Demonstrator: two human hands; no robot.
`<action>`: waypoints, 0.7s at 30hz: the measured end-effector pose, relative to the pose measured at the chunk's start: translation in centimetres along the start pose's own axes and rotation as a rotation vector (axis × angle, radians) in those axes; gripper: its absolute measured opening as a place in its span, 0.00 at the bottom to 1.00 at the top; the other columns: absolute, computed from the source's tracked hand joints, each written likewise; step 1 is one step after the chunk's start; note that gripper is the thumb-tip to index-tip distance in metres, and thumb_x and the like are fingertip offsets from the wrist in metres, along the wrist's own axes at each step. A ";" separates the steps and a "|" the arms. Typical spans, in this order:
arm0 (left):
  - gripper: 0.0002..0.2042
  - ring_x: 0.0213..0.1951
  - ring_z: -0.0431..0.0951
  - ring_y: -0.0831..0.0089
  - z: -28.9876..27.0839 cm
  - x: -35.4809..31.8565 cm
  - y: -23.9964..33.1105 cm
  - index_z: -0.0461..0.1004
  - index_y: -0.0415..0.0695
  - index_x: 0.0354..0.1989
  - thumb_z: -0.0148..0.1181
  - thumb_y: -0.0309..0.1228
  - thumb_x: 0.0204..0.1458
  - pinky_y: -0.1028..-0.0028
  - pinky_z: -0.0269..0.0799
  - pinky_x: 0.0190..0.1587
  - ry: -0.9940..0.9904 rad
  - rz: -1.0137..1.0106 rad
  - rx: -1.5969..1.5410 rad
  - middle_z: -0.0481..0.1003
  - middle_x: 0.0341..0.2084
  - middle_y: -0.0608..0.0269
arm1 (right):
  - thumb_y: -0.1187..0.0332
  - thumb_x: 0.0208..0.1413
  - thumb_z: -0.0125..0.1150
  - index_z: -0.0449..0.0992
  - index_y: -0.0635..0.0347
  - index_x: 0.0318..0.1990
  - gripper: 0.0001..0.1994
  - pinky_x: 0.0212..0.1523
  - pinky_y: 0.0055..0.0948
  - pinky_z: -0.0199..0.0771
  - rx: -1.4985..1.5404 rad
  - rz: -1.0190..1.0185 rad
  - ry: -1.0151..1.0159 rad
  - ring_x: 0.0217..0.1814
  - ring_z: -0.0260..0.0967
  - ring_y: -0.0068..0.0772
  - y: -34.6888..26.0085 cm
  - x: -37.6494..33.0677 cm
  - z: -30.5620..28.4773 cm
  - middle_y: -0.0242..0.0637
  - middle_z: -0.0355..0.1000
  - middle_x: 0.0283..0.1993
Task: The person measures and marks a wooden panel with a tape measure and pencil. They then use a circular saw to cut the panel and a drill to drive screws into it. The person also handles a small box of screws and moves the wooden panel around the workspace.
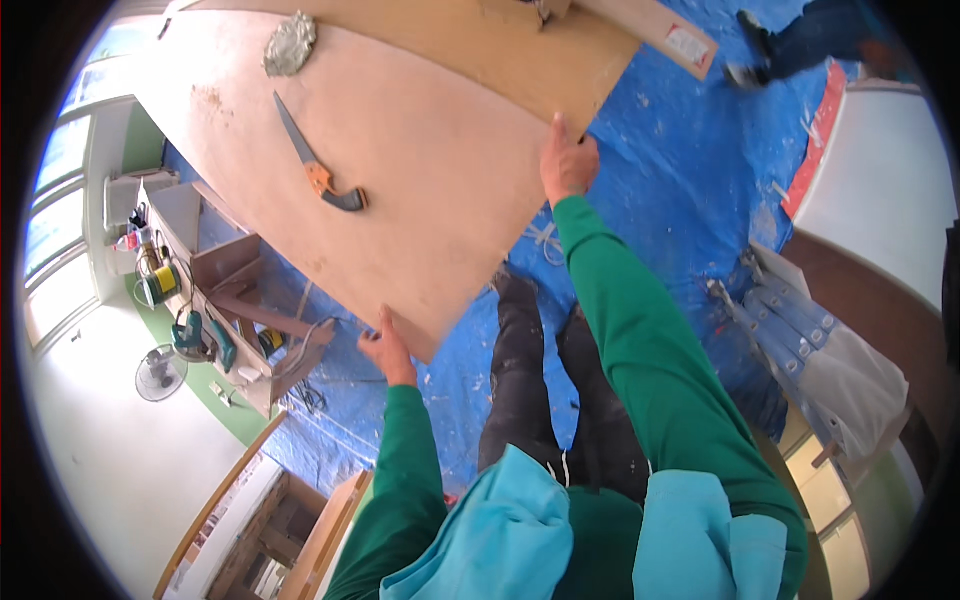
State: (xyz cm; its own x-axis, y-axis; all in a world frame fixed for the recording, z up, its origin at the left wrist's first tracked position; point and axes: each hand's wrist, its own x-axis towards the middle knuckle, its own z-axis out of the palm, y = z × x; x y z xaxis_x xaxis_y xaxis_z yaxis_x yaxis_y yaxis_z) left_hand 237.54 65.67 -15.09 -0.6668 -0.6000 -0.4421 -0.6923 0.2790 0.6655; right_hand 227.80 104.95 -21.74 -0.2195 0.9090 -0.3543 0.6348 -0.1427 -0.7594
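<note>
A large pale plywood sheet (430,190) stretches away in front of me. My left hand (388,350) grips its near left edge, thumb on top, with the other fingers partly hidden. At the near right corner, my right hand (570,168) is closed on the same sheet, thumb pointing forward along the edge. A hand saw (318,178) with an orange and black handle lies on the sheet, blade pointing away. Farther up sits a crumpled silvery piece (290,45), perhaps foil or plastic.
Beyond is a tan board (540,60). Blue tarp (660,190) covers the floor. On the left, a wooden workbench (235,265) holds a green power tool (190,338), near a fan (162,373). Another person's legs (820,45) show at far right; wrapped panels (815,350) stand nearer.
</note>
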 end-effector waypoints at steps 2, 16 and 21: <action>0.29 0.65 0.72 0.51 1.4 -0.6 1.8 0.69 0.30 0.65 0.68 0.40 0.63 0.57 0.65 0.70 0.302 0.431 0.343 0.73 0.61 0.44 | 0.41 0.63 0.65 0.81 0.72 0.52 0.34 0.57 0.47 0.77 0.092 -0.025 -0.007 0.56 0.78 0.62 -0.8 -0.4 -0.6 0.59 0.82 0.52; 0.33 0.81 0.46 0.44 25.3 -0.4 18.4 0.61 0.56 0.79 0.54 0.51 0.66 0.45 0.39 0.80 -0.289 1.316 0.791 0.50 0.80 0.44 | 0.49 0.70 0.62 0.73 0.75 0.62 0.32 0.55 0.42 0.77 0.208 -0.170 -0.004 0.53 0.80 0.53 1.2 -0.2 -0.2 0.56 0.80 0.55; 0.32 0.81 0.47 0.43 25.8 0.6 19.2 0.61 0.57 0.79 0.51 0.51 0.67 0.46 0.38 0.80 -0.274 1.306 0.861 0.51 0.80 0.44 | 0.50 0.71 0.61 0.67 0.78 0.67 0.34 0.59 0.39 0.75 0.356 0.054 -0.124 0.56 0.78 0.49 -2.6 -0.5 -0.4 0.56 0.80 0.56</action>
State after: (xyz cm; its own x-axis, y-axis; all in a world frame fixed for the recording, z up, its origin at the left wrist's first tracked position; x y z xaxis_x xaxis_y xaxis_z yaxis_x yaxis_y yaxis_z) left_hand 216.70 90.05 -18.07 -0.8642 0.5028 -0.0169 0.4925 0.8525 0.1753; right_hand 226.60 105.00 -19.37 -0.2948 0.8453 -0.4455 0.3557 -0.3357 -0.8722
